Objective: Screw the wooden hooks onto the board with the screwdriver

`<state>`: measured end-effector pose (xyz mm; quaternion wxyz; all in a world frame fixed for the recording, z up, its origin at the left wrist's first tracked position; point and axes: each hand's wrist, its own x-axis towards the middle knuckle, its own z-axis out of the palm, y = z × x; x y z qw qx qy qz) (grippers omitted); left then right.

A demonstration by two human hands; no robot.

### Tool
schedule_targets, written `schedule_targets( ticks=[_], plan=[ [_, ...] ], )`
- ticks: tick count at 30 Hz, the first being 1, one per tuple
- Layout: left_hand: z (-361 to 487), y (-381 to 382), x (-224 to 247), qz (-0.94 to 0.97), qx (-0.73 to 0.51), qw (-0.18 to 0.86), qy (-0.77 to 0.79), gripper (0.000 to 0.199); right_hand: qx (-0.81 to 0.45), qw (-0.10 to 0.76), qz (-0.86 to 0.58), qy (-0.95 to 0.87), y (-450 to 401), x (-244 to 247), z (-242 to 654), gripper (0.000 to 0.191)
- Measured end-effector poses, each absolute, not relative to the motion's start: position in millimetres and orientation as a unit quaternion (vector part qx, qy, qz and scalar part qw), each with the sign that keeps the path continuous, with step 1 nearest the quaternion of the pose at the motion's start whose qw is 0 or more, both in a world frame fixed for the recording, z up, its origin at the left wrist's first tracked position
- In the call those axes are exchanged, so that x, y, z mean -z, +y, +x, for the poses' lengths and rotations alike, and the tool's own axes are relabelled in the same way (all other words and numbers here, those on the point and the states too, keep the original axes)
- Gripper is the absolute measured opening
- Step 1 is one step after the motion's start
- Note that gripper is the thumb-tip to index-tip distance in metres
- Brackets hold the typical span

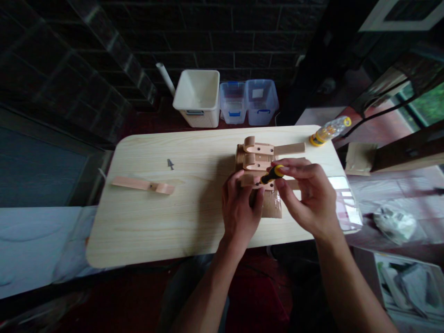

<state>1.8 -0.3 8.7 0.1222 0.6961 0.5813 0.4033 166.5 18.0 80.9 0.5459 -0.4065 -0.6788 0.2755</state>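
Note:
My right hand (308, 196) pinches a black and yellow screwdriver (273, 174) by its handle. The tool slants down to the left, its tip at the nearest wooden hook (247, 181). My left hand (240, 206) is closed around the left end of that hook, thumb on the near side. Two more wooden hooks (259, 149) lie parallel beyond it, with dark screw holes or screw heads in them. Beneath them is a brown block (272, 208) with a shiny, plastic-like covering. Part of the nearest hook is hidden by my hands.
On the table (156, 231), a separate wooden hook (142, 184) and several dark screws (170, 163) lie at left. A clear bottle with yellow ends (329, 132) stands back right, near a flat glossy device (343, 203). A white bin (197, 113) and two clear bins (262, 101) stand behind.

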Motion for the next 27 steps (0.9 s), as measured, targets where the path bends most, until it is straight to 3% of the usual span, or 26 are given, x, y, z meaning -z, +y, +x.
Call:
schedule_targets(
  ticks=[27],
  plan=[
    [1.2,0.6,-8.6,0.700,-0.404,0.123,0.575,0.029,-0.314,0.542,-0.402,-0.667,16.8,-82.6,164.1,0.029]
  ],
)
